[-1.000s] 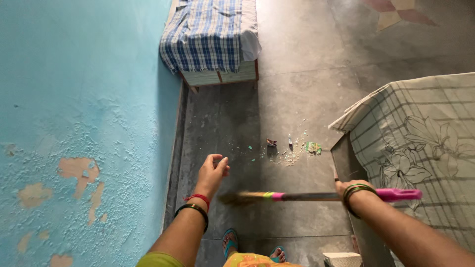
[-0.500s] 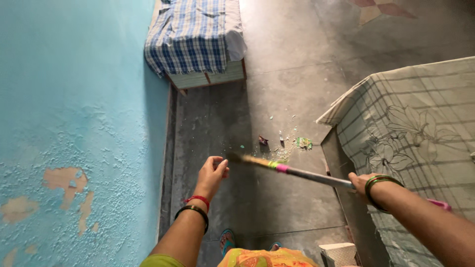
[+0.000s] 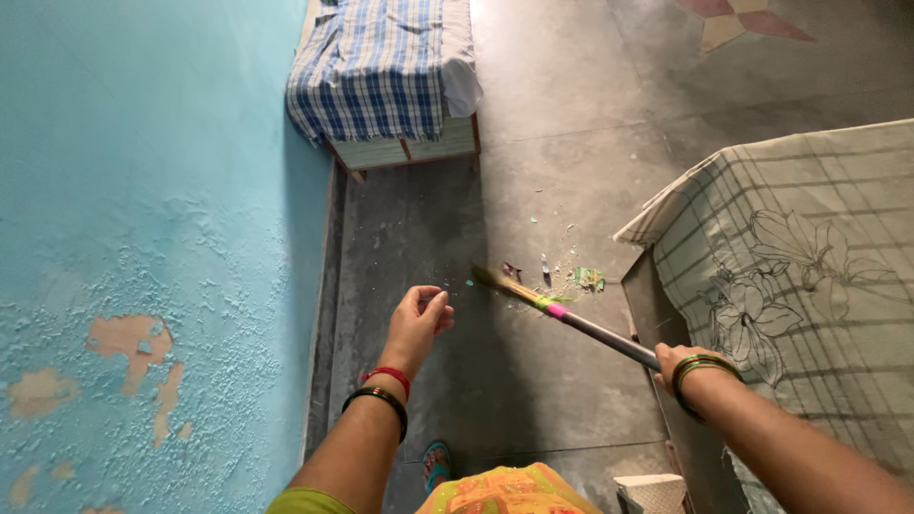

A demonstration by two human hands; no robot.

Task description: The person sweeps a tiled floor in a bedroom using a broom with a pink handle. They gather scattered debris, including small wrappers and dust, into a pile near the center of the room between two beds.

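My right hand grips the dark handle of a broom that slants up to the left, its straw tip beside a small pile of debris on the grey floor. The pile holds pale flakes, a green wrapper scrap and a dark scrap. My left hand hovers over the floor left of the broom tip, fingers loosely curled, holding nothing. Both wrists wear bangles.
A peeling turquoise wall runs along the left. A bed with a blue checked cover stands ahead by the wall. A bed draped in a pale checked floral sheet fills the right. My sandalled foot shows below.
The broom swung from lying level near my feet to pointing up and forward, its tip now reaching the debris pile. My left hand rose slightly.
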